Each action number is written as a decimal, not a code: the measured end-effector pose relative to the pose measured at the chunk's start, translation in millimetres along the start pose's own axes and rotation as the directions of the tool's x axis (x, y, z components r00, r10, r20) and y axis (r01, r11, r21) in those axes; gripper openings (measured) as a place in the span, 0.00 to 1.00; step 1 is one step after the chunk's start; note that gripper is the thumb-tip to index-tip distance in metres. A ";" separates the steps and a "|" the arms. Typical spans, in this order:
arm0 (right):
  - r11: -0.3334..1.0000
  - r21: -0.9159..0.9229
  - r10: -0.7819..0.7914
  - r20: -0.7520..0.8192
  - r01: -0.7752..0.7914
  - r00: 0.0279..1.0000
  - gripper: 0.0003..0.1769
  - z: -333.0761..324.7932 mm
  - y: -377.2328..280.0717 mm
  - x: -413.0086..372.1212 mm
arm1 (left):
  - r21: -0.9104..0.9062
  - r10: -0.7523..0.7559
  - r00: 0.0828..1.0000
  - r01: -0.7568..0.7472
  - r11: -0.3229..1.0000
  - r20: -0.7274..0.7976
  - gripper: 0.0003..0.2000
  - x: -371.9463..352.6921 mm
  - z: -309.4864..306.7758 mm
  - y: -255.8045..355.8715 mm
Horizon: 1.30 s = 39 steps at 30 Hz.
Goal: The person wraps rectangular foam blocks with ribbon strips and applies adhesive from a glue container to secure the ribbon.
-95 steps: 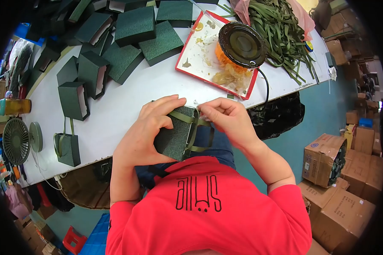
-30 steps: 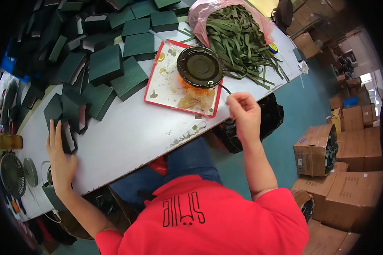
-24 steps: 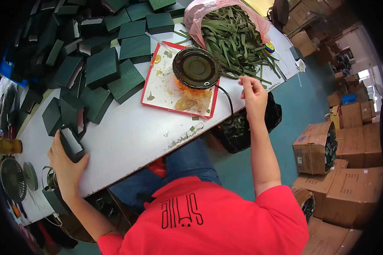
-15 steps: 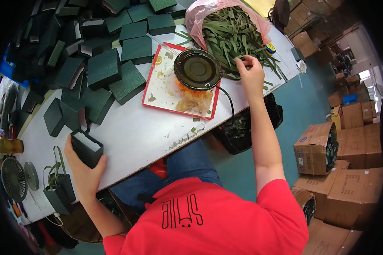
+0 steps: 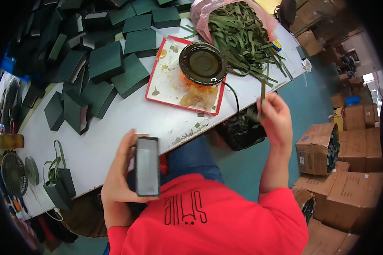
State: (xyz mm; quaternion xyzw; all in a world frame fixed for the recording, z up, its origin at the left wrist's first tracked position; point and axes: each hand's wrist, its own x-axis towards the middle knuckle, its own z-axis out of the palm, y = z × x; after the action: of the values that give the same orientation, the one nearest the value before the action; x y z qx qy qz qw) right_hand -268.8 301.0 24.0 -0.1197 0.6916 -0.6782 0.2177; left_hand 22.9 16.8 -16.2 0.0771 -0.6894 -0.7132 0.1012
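Note:
My left hand (image 5: 119, 178) grips a dark green box (image 5: 147, 166) close to my chest, its pale open inside facing up. Off the table's near edge, my right hand (image 5: 276, 117) pinches a green ribbon strip (image 5: 263, 91) that stands upright from the fingers. The ribbon pile (image 5: 242, 34) spills from a pink bag at the table's far right. A round black-topped pot (image 5: 203, 64) stands on a red-rimmed tray (image 5: 166, 76) smeared with amber glue.
Many dark green boxes (image 5: 106, 63) are heaped over the white table's (image 5: 127, 123) far left. A finished box with a ribbon handle (image 5: 59, 178) stands at the near left corner beside a small fan (image 5: 12, 174). Cardboard cartons (image 5: 353, 170) crowd the floor at right.
My left hand lifted a green box off the table's left side and brought it to my chest. My right hand reached into the ribbon pile and pulled back holding one strip.

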 end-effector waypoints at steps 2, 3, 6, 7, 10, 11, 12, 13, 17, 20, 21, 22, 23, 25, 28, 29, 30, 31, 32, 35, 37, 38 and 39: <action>0.993 -0.068 0.103 0.174 -0.092 0.979 0.09 16.4 -3.3 -33.9 | -0.062 -0.100 0.961 0.120 0.991 0.258 0.69 8.1 5.2 8.2; 0.987 -0.062 0.157 0.261 -0.145 0.952 0.09 31.9 -1.8 -45.6 | -0.085 -0.046 0.930 0.082 0.993 0.364 0.69 16.2 10.8 7.0; 0.953 -0.028 0.288 0.394 -0.302 0.873 0.08 72.6 12.9 -60.5 | -0.248 0.055 0.842 0.095 0.964 0.536 0.67 26.2 31.4 3.5; 0.946 -0.099 0.321 0.427 -0.309 0.845 0.08 78.1 19.3 -60.5 | -0.229 0.067 0.850 0.064 0.971 0.523 0.66 25.6 30.7 3.3; 0.946 -0.139 0.324 0.475 -0.294 0.818 0.09 92.8 30.8 -62.8 | -0.189 0.076 0.864 0.022 0.982 0.498 0.65 24.6 25.3 2.9; 0.949 -0.158 0.316 0.489 -0.274 0.813 0.09 93.7 34.3 -61.4 | -0.186 0.055 0.869 0.043 0.982 0.491 0.65 22.7 23.1 4.4; 0.952 -0.177 0.307 0.501 -0.251 0.809 0.10 94.5 35.8 -59.7 | -0.181 0.052 0.873 0.042 0.983 0.485 0.65 22.1 21.4 4.3; 0.953 -0.213 0.298 0.520 -0.217 0.800 0.10 95.7 33.2 -57.8 | -0.177 0.050 0.876 0.041 0.983 0.479 0.65 21.9 20.4 4.1; 0.948 -0.307 0.261 0.591 -0.086 0.763 0.13 101.8 16.7 -47.7 | -0.102 0.079 0.869 -0.033 0.994 0.489 0.64 24.5 18.7 9.2; 0.950 -0.311 0.214 0.601 -0.021 0.770 0.13 109.3 15.5 -45.7 | -0.025 0.109 0.845 -0.113 0.993 0.523 0.64 29.2 16.8 13.8; 0.951 -0.308 0.196 0.599 -0.002 0.776 0.14 112.4 15.9 -46.0 | -0.007 0.101 0.840 -0.115 0.993 0.533 0.64 29.6 16.3 16.1; 0.963 -0.269 0.174 0.602 -0.007 0.780 0.13 113.7 20.0 -45.9 | 0.012 0.092 0.835 -0.118 0.993 0.543 0.63 30.0 15.6 18.6; 0.973 -0.229 0.150 0.601 -0.011 0.785 0.12 113.4 27.1 -45.1 | 0.069 0.075 0.855 -0.129 0.989 0.514 0.63 29.8 14.9 21.1; 0.983 -0.166 0.159 0.556 -0.078 0.816 0.10 113.8 26.7 -42.4 | 0.178 0.062 0.886 -0.160 0.971 0.460 0.61 28.2 13.3 25.4; 0.977 -0.109 0.214 0.426 -0.185 0.879 0.05 109.3 17.2 -33.2 | 0.571 0.029 0.977 -0.147 0.808 0.210 0.58 21.3 6.6 26.0; 0.987 -0.048 0.158 0.387 -0.151 0.909 0.06 104.4 20.8 -27.6 | 0.716 0.016 0.999 -0.048 0.696 0.051 0.58 19.7 7.5 21.1; 0.989 -0.022 0.148 0.330 -0.149 0.932 0.07 99.3 23.4 -21.1 | 0.827 0.062 0.998 -0.032 0.561 -0.003 0.55 22.6 3.8 16.1; 0.989 0.006 0.140 0.276 -0.147 0.951 0.08 94.9 25.5 -14.2 | 0.913 0.115 0.992 0.001 0.408 -0.052 0.52 24.3 -1.4 12.6; 0.990 0.061 0.110 0.244 -0.129 0.963 0.08 90.9 27.5 -7.4 | 0.915 0.113 0.990 0.036 0.403 -0.088 0.50 23.2 -5.6 11.1; 0.990 0.116 0.064 0.132 -0.080 0.989 0.10 86.9 27.7 9.1 | 0.917 0.102 0.983 0.105 0.385 -0.155 0.47 21.8 -11.3 7.5; 0.991 0.117 0.051 0.091 -0.061 0.995 0.11 84.9 31.5 19.0 | 0.924 0.087 0.984 0.111 0.367 -0.153 0.47 21.9 -12.1 6.2; 0.989 0.136 0.048 0.073 -0.058 0.996 0.12 86.2 32.9 23.1 | 0.922 0.083 0.985 0.107 0.371 -0.148 0.47 21.6 -12.2 6.4; 0.988 0.142 0.050 0.069 -0.059 0.996 0.12 87.4 34.1 26.8 | 0.921 0.080 0.986 0.104 0.375 -0.144 0.47 21.6 -12.0 6.9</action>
State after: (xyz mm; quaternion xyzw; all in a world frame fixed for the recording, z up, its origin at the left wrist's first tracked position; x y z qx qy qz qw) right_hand -247.4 213.1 -12.2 -0.1068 0.6364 -0.7159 0.2666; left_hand 5.2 -0.4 -9.2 0.1839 -0.9586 -0.1973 0.0917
